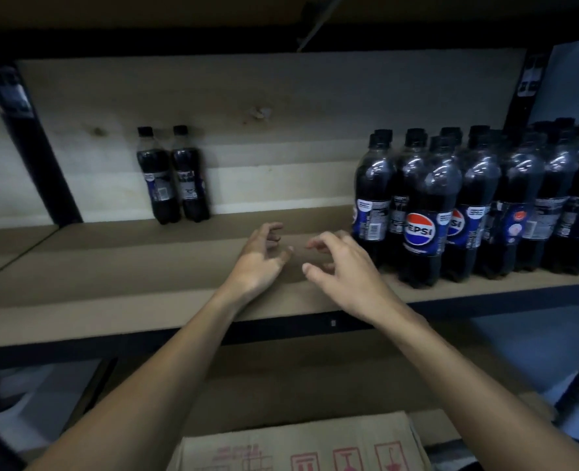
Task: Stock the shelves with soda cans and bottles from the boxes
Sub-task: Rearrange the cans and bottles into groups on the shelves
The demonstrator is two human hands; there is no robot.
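Observation:
Two dark Pepsi bottles (174,175) stand side by side at the back of the wooden shelf (118,287), left of centre. Several more Pepsi bottles (427,212) are packed in rows on the right part of the shelf. My left hand (259,258) and my right hand (340,266) hover over the bare middle of the shelf, close together, fingers loosely curled and holding nothing. The right hand is just left of the nearest bottle in the rows. Both forearms reach in over the shelf's front edge.
A cardboard box (301,447) with red handling marks lies below, at the bottom centre. A black upright post (40,154) stands at the left and another (525,93) at the right. An upper shelf (281,28) hangs overhead.

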